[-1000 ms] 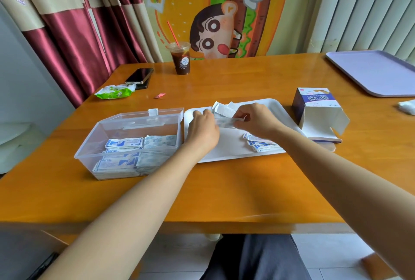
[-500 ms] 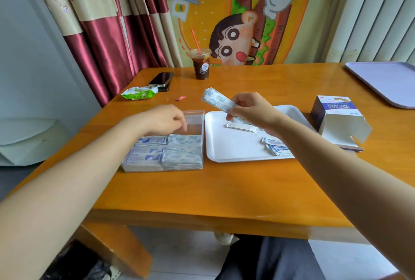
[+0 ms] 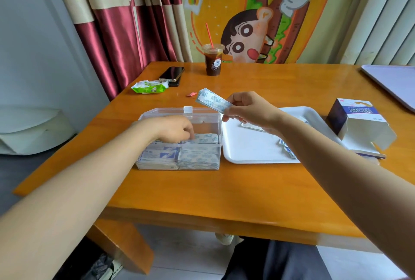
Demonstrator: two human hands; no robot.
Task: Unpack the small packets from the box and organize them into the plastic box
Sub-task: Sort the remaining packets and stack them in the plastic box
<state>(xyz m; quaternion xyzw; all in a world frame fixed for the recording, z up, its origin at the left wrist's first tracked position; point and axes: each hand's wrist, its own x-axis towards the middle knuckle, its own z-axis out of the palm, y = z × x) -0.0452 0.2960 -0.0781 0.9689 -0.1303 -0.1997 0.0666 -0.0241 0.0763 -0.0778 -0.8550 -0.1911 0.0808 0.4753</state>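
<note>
A clear plastic box stands on the wooden table, filled with stacks of small white-and-blue packets. My left hand reaches down into the box, its curled fingertips on the packets there; whether it grips one is hidden. My right hand is raised above the box's right edge and pinches a small bundle of packets. A white tray to the right carries a few more packets. The opened cardboard box lies on its side at the tray's right.
At the far side of the table stand an iced drink cup with a red straw, a phone, a green wrapper and a small red scrap. A lilac tray sits at the right edge.
My right hand lifted a bundle of packets off the white tray and carried it left toward the plastic box. My left hand left the tray and went down into the box.
</note>
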